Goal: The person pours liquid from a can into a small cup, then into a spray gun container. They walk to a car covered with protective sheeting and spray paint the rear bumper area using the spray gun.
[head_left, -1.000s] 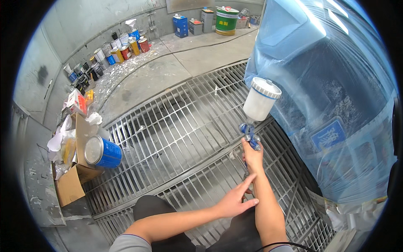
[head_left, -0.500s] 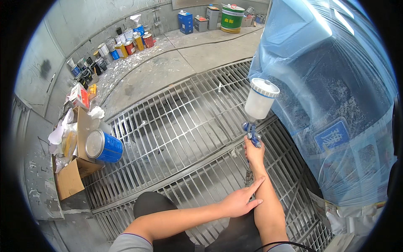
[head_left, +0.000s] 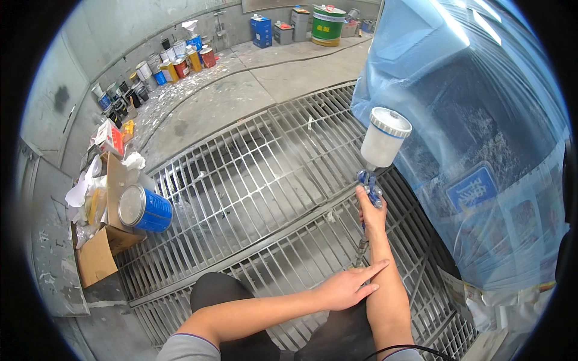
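My right hand (head_left: pixel 374 215) is wrapped round the grip of a blue and silver spray gun (head_left: pixel 372 187). On top of the gun stands a translucent white paint cup (head_left: pixel 384 143) with a ribbed lid, tilted a little to the right. A hose fitting hangs below the grip, partly behind my wrist. My left hand (head_left: pixel 348 290) crosses over to my right forearm. Its index finger is stretched out against the forearm and the thumb is apart, with nothing held. Right of the gun is a large surface covered in blue masking film (head_left: pixel 433 132).
Metal floor grating (head_left: pixel 241 186) lies under me. To the left, a blue paint can (head_left: pixel 146 208) stands beside an open cardboard box (head_left: pixel 114 234) of crumpled waste. Several paint cans (head_left: pixel 180 67) line the far wall, with a green bucket (head_left: pixel 328 27) farther right. A hose (head_left: pixel 289 59) crosses the concrete.
The spray gun and my right hand have shifted slightly to the right, and the cup now leans more to the right. My left finger still rests on the right forearm.
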A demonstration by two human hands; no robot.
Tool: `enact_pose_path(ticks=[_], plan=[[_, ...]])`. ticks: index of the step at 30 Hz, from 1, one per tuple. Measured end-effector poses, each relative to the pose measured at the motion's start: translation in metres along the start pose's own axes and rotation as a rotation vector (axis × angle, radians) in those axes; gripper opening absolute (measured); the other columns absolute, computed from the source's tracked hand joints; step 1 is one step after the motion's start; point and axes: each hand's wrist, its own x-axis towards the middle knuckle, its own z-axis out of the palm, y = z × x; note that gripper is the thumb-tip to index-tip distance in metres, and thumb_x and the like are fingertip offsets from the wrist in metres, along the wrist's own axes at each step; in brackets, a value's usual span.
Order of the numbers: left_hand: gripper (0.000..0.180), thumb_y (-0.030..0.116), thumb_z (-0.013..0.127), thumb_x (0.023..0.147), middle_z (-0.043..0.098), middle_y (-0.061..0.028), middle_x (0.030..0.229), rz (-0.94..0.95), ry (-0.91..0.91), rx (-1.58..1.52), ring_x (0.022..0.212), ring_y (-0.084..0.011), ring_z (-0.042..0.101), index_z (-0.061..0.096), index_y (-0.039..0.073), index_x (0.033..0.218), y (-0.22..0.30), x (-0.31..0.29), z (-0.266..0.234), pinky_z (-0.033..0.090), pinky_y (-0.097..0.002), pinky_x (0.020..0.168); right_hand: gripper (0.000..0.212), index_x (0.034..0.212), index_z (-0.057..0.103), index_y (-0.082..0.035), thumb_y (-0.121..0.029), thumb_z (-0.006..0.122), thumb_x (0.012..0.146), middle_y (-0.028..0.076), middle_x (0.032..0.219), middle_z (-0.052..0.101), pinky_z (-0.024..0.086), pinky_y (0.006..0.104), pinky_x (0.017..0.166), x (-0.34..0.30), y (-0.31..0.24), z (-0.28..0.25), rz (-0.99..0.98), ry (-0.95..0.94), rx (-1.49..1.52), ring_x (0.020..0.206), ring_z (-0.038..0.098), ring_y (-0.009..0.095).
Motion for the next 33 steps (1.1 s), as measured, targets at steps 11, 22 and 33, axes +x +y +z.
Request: enact_pose_path(ticks=[11,22,33], plan=[[0.067,0.033,0.051,0.112,0.069,-0.0265,0.128,0.126,0.064,-0.013,0.113,-0.0487,0.067,0.022,0.027,0.172,-0.003,0.008,0.012,0.054,-0.0537,0.102,0.05,0.082,0.067,-0.005,-0.051,0.073,0.101,0.0,0.064,0.058,0.04,0.0293,0.048,-0.004,-0.02,-0.011,0.064,0.128,0.039,0.052,0.052,0.009],[0.067,0.036,0.052,0.112,0.07,-0.0243,0.117,0.092,0.05,0.025,0.107,-0.0472,0.069,0.023,0.026,0.172,-0.005,0.006,0.011,0.055,-0.0543,0.097,0.049,0.083,0.062,-0.01,-0.054,0.074,0.099,-0.003,0.061,0.055,0.035,0.0259,0.041,0.021,0.018,-0.01,-0.131,0.216,-0.063,0.044,0.047,0.008],[0.07,0.032,0.054,0.112,0.066,-0.0261,0.137,0.011,-0.039,0.029,0.123,-0.0477,0.064,0.02,0.026,0.173,0.004,0.004,0.001,0.052,-0.0512,0.106,0.051,0.081,0.064,-0.008,-0.054,0.074,0.099,-0.001,0.062,0.058,0.039,0.0284,0.046,0.02,0.022,-0.006,-0.131,0.184,-0.098,0.048,0.051,0.01]])
